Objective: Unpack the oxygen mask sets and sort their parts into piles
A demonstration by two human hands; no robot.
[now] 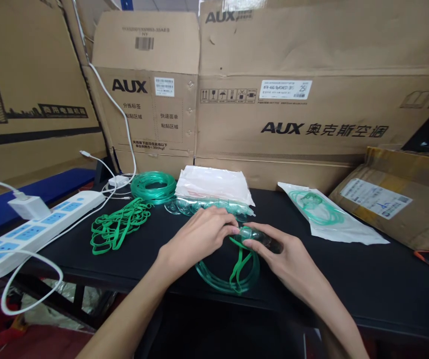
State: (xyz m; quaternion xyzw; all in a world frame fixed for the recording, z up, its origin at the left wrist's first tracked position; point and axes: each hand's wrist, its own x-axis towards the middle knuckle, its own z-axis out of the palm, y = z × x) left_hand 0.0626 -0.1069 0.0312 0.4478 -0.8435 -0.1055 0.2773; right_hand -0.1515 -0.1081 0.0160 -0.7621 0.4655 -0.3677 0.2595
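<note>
My right hand (pixel 282 249) curls around a clear green oxygen mask (pixel 250 233), its thumb and fingers closed on the mask's body. At the mask's left end, the thumb and forefinger of my left hand (pixel 203 234) are pinched together where the green elastic strap (pixel 238 269) meets it; the fingertips hide the exact grip. The strap dangles in a loop below both hands. Under it, a coil of clear green tubing (pixel 217 282) lies near the table's front edge. Just beyond my left hand, a row of clear green masks (pixel 214 204) rests beside a stack of white packets (pixel 214 182).
Loose green straps (pixel 119 227) and coiled green tubing (pixel 153 187) lie to the left. A white power strip (pixel 38 232) with cables is farther left. A bagged tubing set (pixel 326 214) and a taped carton (pixel 393 194) are on the right. Large cardboard boxes (pixel 311 109) wall off the back.
</note>
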